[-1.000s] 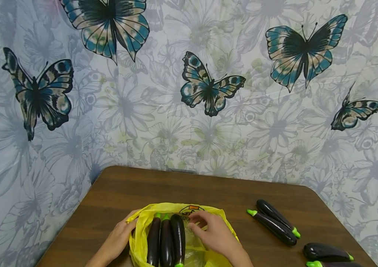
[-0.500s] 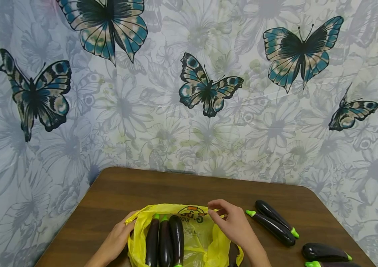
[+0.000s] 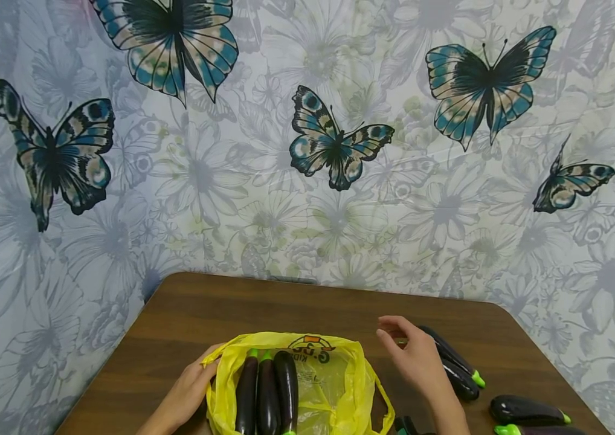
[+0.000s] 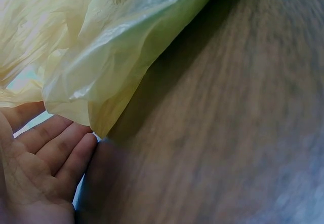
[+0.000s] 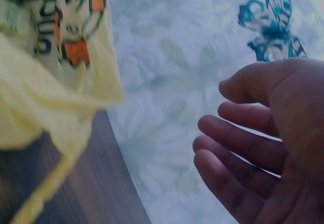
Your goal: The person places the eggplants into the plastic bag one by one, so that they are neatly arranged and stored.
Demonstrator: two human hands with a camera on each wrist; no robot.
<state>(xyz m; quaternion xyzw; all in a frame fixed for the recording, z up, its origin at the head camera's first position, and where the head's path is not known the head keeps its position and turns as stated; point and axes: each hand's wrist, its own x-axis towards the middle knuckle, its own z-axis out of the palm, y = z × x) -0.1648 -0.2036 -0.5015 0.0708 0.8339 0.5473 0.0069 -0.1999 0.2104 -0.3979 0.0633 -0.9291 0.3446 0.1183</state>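
Observation:
A yellow plastic bag (image 3: 362, 374) lies with its mouth spread wide near the table's front. Inside, on its left side, three dark eggplants (image 3: 267, 393) with green stems lie side by side. My left hand (image 3: 190, 386) rests at the bag's left rim. In the left wrist view its fingers (image 4: 63, 148) are fairly straight, tips against the plastic (image 4: 111, 67); the thumb is hidden. My right hand (image 3: 413, 356) hovers right of the bag, fingers relaxed and holding nothing, as the right wrist view shows. It partly covers two eggplants (image 3: 462, 382) on the table.
Further eggplants (image 3: 527, 411) lie near the table's right edge, the front one cut by the frame. A dark object with green (image 3: 405, 426) shows at the bottom edge beside the bag. Behind the brown wooden table (image 3: 242, 305) stands a butterfly-patterned wall (image 3: 340, 241).
My right hand has moved right, from over the bag's mouth, past its right rim, to beside the loose eggplants. The bag's right side now shows fully. My left hand has stayed at the left rim.

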